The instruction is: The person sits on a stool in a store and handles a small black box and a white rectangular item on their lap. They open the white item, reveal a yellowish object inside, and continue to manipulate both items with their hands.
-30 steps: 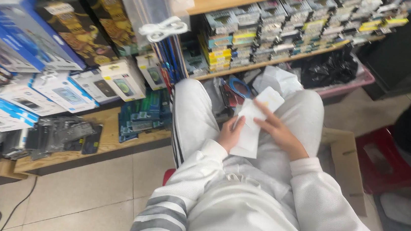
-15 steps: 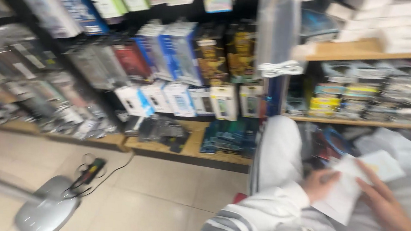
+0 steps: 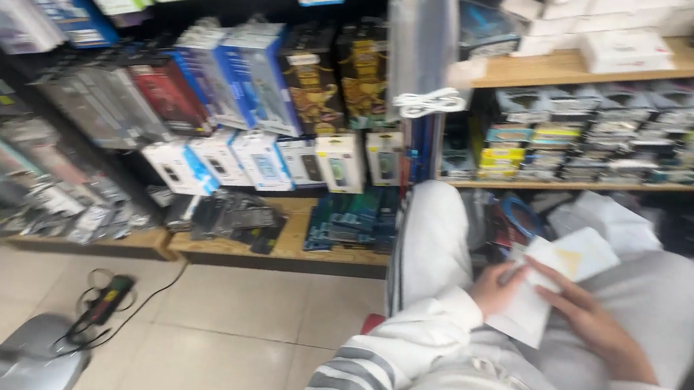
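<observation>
Open tiled floor (image 3: 253, 312) lies near left; stocked wooden shelves (image 3: 292, 245) block the far side, knees (image 3: 437, 220) crowd right.

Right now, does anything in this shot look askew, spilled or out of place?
Little stands out. A black power strip with tangled cord lies loose on the tiled floor beside a grey lamp base. The left hand and right hand hold a white packet over the lap. Shelf boxes look orderly, though blurred.

The packet (image 3: 552, 284) between the fingers of both hands looks like matt white paper, smooth. Under the fingers, the trousers (image 3: 664, 302) are soft grey cloth. Beyond the fingertips, the shelf (image 3: 576, 69) is pale bare wood; the boxes (image 3: 261, 79) look like glossy card.
</observation>
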